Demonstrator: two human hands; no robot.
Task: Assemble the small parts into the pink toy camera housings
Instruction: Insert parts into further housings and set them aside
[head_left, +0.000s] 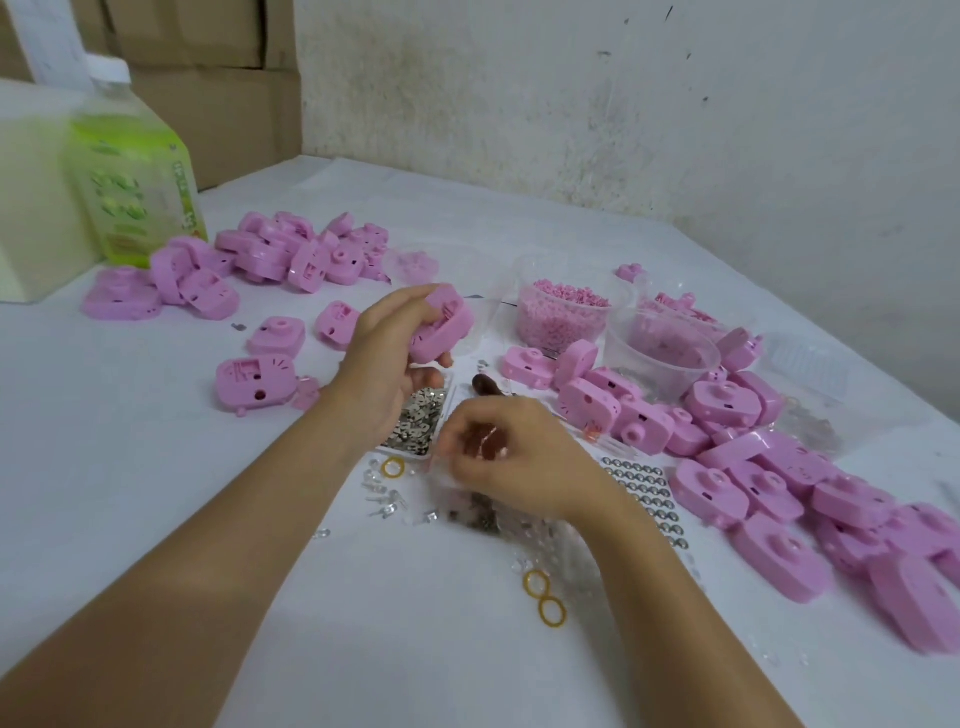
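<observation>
Fingers (415, 304) on the left hand (384, 353) are wrapped round a pink housing (447, 332), thumb underneath, holding it up off the worktop (156, 493) just above the tray of metal bits (421, 421). Housing is tilted, open side facing roughly towards the camera.

Right hand (519, 462) is lower and nearer, right beside the tray, w/ its fingers curled in over a clear plastic bag (545, 535). It's blurry tbh, so can't tell if they're pinching a part or just bunched together.

Other stuff on the worktop:
- left pile of housings (270, 254) at the back left, plus a few loose ones in front of it, e.g. one lying flat (257, 384)
- right pile of housings (779, 493) running down the right side, way bigger
- tub of pink beads (563, 317) behind the hands, and a clear tub (662, 353) next to it w/ pink parts inside
- sheet of little metal rings (647, 488) between the right hand and the right pile
- brown-handled tool (488, 387) just behind the right hand
- yellow rubber bands (550, 610) near the right forearm, another one (393, 467) by the tray
- some small clear bits (379, 493) scattered btw the two arms
- green drink bottle (135, 192) far left, cardboard boxes (208, 78) behind it
</observation>
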